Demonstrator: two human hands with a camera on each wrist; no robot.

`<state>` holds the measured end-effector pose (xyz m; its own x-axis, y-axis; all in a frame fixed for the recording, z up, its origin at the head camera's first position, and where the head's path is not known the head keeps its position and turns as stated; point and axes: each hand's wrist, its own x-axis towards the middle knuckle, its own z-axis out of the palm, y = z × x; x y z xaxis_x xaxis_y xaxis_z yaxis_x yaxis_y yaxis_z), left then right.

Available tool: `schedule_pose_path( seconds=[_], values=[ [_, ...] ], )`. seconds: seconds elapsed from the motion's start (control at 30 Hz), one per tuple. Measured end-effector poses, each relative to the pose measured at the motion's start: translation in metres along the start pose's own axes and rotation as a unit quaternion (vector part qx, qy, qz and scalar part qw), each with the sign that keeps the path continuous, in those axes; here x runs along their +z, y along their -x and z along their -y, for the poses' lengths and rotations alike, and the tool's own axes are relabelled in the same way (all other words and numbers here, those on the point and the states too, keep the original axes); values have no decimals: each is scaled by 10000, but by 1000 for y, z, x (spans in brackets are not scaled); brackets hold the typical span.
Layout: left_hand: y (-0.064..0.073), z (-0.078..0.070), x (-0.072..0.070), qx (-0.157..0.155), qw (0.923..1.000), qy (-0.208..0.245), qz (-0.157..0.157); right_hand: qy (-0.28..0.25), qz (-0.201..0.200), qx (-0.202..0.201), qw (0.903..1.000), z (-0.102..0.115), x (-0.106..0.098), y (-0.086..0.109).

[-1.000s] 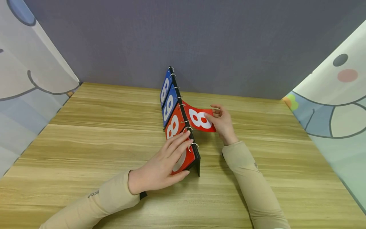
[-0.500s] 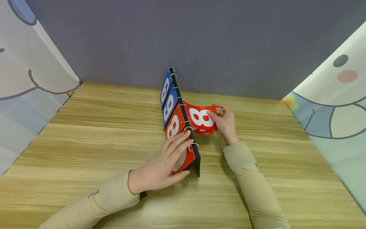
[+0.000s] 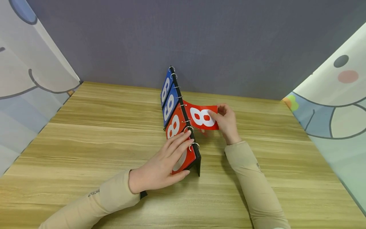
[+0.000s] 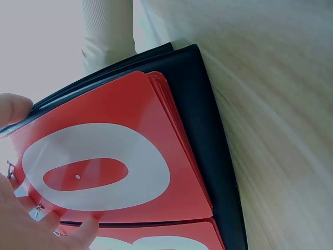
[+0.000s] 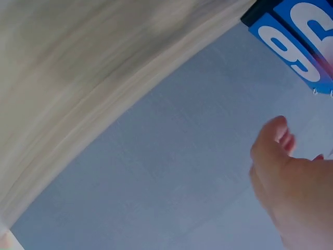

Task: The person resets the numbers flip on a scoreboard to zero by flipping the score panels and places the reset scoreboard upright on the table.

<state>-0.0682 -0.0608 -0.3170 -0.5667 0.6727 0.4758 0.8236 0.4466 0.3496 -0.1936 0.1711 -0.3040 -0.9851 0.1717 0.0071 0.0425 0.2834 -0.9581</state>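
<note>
Right grip [image 3: 227, 122] pinches one red card [image 3: 201, 117] marked 8, held out to the right of the ridge, while the left grip [image 3: 163, 167] lays straight fingers across the near end. One wood-grain worktop [image 3: 114, 136] carries one black flip scoreboard [image 3: 181, 99], standing near its middle. Four cards face left: two blue cards [image 3: 170, 105] at the far end, then one red 8 card [image 3: 173, 125] and one red 0 card [image 4: 104, 161], both partly covered in the head view. Eight silver rings [image 3: 188, 127] line the ridge.
</note>
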Motion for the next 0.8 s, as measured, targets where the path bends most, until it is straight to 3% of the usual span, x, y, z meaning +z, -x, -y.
schedule_pose_path(
  seconds=[0.37,0.8],
  values=[
    [0,1,2,8,10000,-6,-18,-320,614,267,9972,3,-9,-2],
    [0,1,1,6,10000,2,-25,-1195,937,492,9872,-3,-7,-5]
  ],
)
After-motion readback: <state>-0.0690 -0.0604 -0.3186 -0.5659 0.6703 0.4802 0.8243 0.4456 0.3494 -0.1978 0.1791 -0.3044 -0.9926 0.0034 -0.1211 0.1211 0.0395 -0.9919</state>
